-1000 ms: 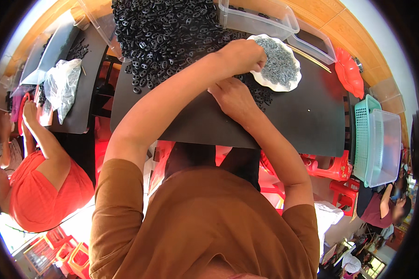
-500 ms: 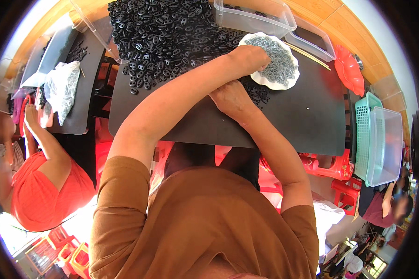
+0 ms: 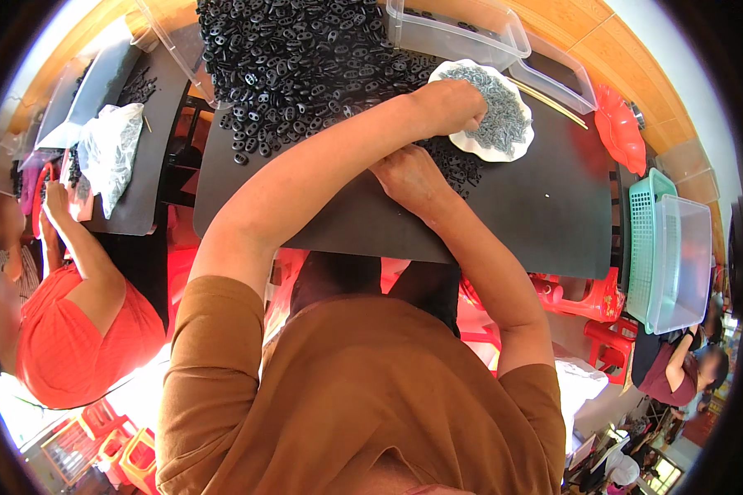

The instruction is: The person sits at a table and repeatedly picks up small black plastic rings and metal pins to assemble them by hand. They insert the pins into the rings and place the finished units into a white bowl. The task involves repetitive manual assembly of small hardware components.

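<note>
Across the table [image 3: 537, 210], black pieces [image 3: 297, 66] lie heaped at the far left, probably to stay within reach. Next, the right hand [image 3: 411, 176] sits low beneath the left forearm [image 3: 330, 165], fingertips hidden; I cannot tell its grip. Crossing above, the left hand [image 3: 454, 107] curls over grey bits [image 3: 504, 115], apparently kept together by the white dish [image 3: 494, 155]; whether it pinches any, I cannot tell.

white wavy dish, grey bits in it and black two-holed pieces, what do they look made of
White dish: probably glossy plastic, perhaps ceramic; its scalloped rim is smooth and bright.
Grey bits: perhaps metal or translucent plastic; they glint pale, but are too small to settle.
Black pieces: likely moulded plastic, slightly shiny, judging by their highlights and repeated shape.
</note>
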Motion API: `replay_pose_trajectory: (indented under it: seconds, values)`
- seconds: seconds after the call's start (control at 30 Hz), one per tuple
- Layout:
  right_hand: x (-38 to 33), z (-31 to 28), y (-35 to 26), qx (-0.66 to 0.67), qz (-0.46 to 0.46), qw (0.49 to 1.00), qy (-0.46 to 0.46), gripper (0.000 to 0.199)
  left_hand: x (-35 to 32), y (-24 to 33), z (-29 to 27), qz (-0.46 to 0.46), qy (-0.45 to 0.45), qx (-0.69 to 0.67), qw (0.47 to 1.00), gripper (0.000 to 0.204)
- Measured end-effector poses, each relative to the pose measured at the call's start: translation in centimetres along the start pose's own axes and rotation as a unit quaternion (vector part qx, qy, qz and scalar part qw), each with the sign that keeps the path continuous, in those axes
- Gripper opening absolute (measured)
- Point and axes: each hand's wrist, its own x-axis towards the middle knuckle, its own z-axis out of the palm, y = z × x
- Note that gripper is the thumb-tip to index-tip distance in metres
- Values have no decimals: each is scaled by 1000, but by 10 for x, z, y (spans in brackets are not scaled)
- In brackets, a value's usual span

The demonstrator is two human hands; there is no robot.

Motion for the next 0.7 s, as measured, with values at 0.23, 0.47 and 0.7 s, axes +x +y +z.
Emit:
replay_pose_trajectory:
  seconds: [0.23, 0.47, 0.7]
  values:
    - [7, -1, -2, 21, -16, 999, 22, 32, -1, -1, 8, 15, -19, 21, 999, 4]
    - [4, -5, 0, 13, 3, 999, 40, 25, 0, -5, 7, -20, -39, 17, 999, 4]
    - [4, -11, 6, -9, 41, 997, 70, 24, 15, -1, 1, -60, -56, 78, 994, 5]
